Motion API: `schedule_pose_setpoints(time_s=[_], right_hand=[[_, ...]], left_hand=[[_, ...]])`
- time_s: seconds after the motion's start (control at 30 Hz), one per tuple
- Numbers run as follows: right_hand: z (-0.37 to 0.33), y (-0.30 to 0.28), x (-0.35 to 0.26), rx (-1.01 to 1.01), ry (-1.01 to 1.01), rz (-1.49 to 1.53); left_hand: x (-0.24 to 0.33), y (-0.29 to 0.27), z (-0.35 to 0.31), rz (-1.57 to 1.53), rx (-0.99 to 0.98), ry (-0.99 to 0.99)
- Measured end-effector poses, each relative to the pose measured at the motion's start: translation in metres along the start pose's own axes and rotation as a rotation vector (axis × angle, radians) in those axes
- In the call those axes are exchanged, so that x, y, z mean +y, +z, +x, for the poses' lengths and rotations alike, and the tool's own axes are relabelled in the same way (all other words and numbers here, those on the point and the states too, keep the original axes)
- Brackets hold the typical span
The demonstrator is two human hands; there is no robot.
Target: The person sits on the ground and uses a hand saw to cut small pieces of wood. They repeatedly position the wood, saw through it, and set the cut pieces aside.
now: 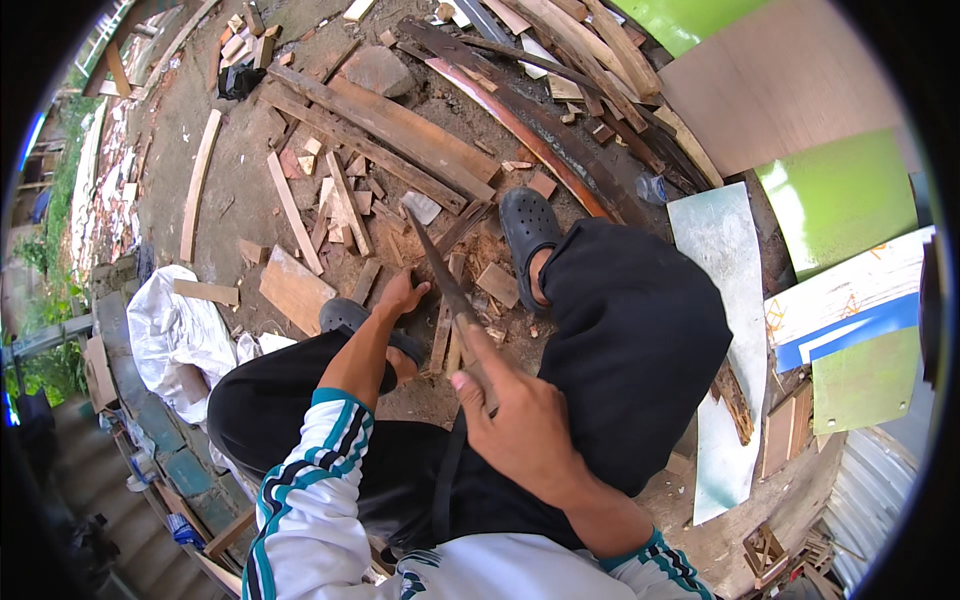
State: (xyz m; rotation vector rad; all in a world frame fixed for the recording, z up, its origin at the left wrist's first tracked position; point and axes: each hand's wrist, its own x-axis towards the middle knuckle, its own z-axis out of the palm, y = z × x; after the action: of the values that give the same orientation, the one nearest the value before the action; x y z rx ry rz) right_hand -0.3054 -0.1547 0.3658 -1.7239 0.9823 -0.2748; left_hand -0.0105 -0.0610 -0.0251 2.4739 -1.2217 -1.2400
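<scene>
My right hand [525,425] is closed around the handle of a handsaw [447,280], its index finger stretched along the handle. The narrow, dark blade slants away and to the left over the ground between my feet. Down beside my left shoe, my left hand [403,294] has its fingers curled, and what lies under them is hidden. Close to its fingertips, short wooden strips [443,325] lie on the ground, partly behind the saw. A small wood block [497,285] rests to the right of the blade. Sawdust [470,240] covers the ground near the blade's far end.
Long planks [410,130] and loose offcuts spread across the ground ahead. A white sack [175,335] lies at the left. Green panels [840,195] and a pale sheet [722,260] lie at the right. My dark clogs [528,230] flank the work spot.
</scene>
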Motion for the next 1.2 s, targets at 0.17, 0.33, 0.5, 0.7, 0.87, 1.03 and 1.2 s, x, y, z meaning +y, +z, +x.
schedule_pose_setpoints(time_s=[0.17,0.33,0.5,0.7,0.87,1.03,1.2], right_hand=[[0.003,0.005,0.007,-0.040,-0.042,0.033],[0.007,0.001,0.005,-0.048,-0.038,0.032],[0.011,-0.001,0.004,-0.017,-0.038,0.032],[0.014,-0.005,0.012,0.041,-0.002,0.007],[0.019,0.008,0.020,0.088,-0.038,-0.028],[0.034,0.024,0.029,0.023,-0.077,-0.085],[0.042,0.040,0.029,-0.098,0.003,-0.194]], left_hand=[[0.061,-0.006,-0.016,0.110,-0.068,-0.028],[0.051,-0.043,-0.036,0.265,0.240,0.059],[0.036,-0.081,-0.040,0.277,0.336,-0.095],[0.022,-0.049,-0.033,0.234,0.338,-0.067],[0.016,-0.022,-0.025,0.243,0.356,-0.018],[0.004,-0.009,-0.027,0.170,0.536,0.074],[0.011,-0.014,-0.019,0.014,0.562,0.043]])
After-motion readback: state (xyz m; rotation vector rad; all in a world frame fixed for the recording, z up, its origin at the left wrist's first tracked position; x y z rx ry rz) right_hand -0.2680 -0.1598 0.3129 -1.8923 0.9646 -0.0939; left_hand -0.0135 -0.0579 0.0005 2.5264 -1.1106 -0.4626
